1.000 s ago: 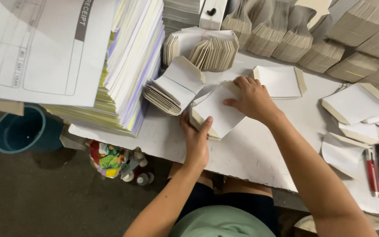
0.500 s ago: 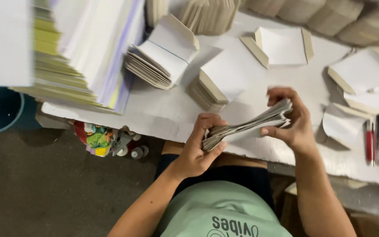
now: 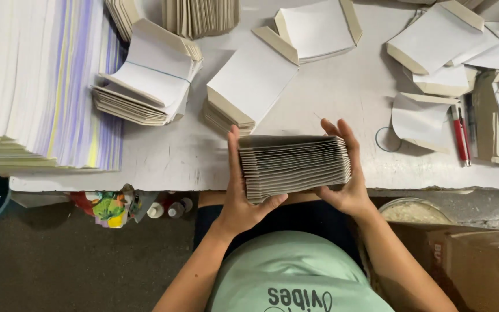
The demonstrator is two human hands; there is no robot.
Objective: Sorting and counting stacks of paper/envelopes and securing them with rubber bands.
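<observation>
I hold a stack of folded card sleeves (image 3: 293, 166) between both hands, edge-on toward me, over the near edge of the white surface (image 3: 342, 98). My left hand (image 3: 241, 196) clamps the stack's left end, thumb up along its side and fingers curled under its lower corner. My right hand (image 3: 346, 184) clamps the right end, fingers laid up over that side, palm beneath. Both grips are closed on the stack, which is squared and level, clear of the surface.

Just beyond the stack a second pile of sleeves (image 3: 248, 92) lies on the surface, and further left a fanned pile (image 3: 145, 86) rests beside a tall ream of sheets (image 3: 41, 81). To the right lie loose sleeves (image 3: 434, 49), a rubber band (image 3: 388, 140) and a red pen (image 3: 459, 136). Below the surface edge sit small bottles (image 3: 168, 208) and a brown box (image 3: 475, 260).
</observation>
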